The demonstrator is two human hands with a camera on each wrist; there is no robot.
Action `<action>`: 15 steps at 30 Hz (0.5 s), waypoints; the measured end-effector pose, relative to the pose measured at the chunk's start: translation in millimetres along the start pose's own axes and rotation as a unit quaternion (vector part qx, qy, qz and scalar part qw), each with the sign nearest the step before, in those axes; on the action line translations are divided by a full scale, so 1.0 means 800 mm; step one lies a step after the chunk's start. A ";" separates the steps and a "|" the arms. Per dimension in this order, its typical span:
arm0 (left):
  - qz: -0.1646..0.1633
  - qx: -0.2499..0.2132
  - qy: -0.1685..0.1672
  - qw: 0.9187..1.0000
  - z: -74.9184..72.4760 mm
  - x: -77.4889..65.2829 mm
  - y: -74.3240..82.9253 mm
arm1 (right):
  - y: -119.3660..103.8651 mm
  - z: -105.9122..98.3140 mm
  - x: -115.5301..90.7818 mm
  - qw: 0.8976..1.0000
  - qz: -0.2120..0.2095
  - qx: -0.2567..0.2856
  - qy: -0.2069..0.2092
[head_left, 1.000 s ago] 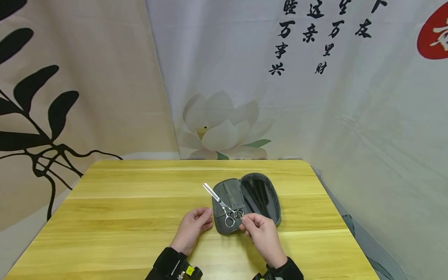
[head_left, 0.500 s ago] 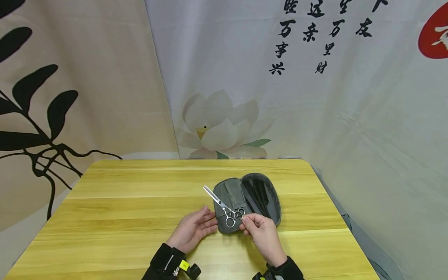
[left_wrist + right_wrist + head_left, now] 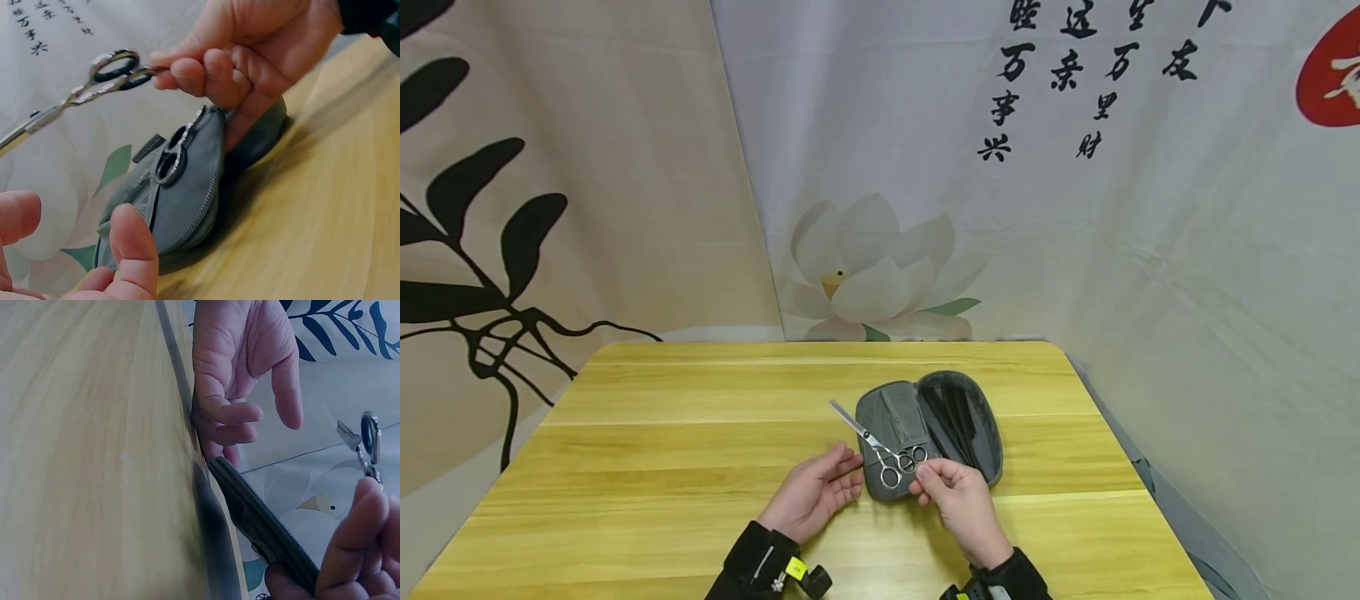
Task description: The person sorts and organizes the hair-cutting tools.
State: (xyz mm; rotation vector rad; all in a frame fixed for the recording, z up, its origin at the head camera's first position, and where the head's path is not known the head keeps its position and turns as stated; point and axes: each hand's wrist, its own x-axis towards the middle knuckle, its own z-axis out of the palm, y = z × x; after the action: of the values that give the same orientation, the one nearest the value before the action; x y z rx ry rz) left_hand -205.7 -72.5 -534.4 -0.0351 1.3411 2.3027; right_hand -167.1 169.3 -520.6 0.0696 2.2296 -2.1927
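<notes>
My right hand [image 3: 958, 504] pinches a pair of silver scissors [image 3: 850, 420] by the end of a handle, fingertips on the small tail beside a ring. Its blades point away to the left, above an unzipped grey case [image 3: 891, 408]. The left wrist view shows these scissors raised clear of the case, with a second pair of scissors [image 3: 179, 150] whose finger rings lie against the case's pocket side. My left hand [image 3: 812, 493] is beside the case's left edge, palm turned up and fingers loosely spread, holding nothing. Whether its fingertips touch the case is unclear.
The case's right half holds several dark, long items [image 3: 955, 417], their kind unclear. Everything stands on a light wooden table [image 3: 700, 467]. A printed cloth [image 3: 880, 167] with a lotus and black characters hangs behind the table.
My left hand has turned palm up and its fingers have spread out. In my right hand, the scissors have shifted slightly left and tipped a little lower at the blades.
</notes>
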 end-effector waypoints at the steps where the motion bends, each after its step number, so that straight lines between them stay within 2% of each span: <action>1: 0.003 0.003 0.001 1.000 0.000 0.000 -0.001 | 0.001 0.000 0.000 1.000 -0.001 0.002 -0.001; 9: 0.035 0.097 0.026 0.994 0.008 0.001 -0.010 | 0.000 -0.002 -0.002 1.000 -0.005 0.015 -0.004; 12: 0.041 0.116 0.032 0.992 0.009 0.004 -0.012 | -0.001 -0.003 -0.003 1.000 -0.010 0.017 -0.008; 15: 0.039 0.128 0.023 0.991 0.009 0.008 -0.016 | -0.002 -0.004 -0.003 1.000 -0.015 0.019 -0.016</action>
State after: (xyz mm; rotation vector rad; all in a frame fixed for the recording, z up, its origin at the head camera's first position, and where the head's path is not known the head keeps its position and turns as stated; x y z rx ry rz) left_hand -204.7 -58.7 -542.4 0.0489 1.6776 2.1852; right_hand -164.7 172.2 -519.2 0.0013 2.1868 -2.2353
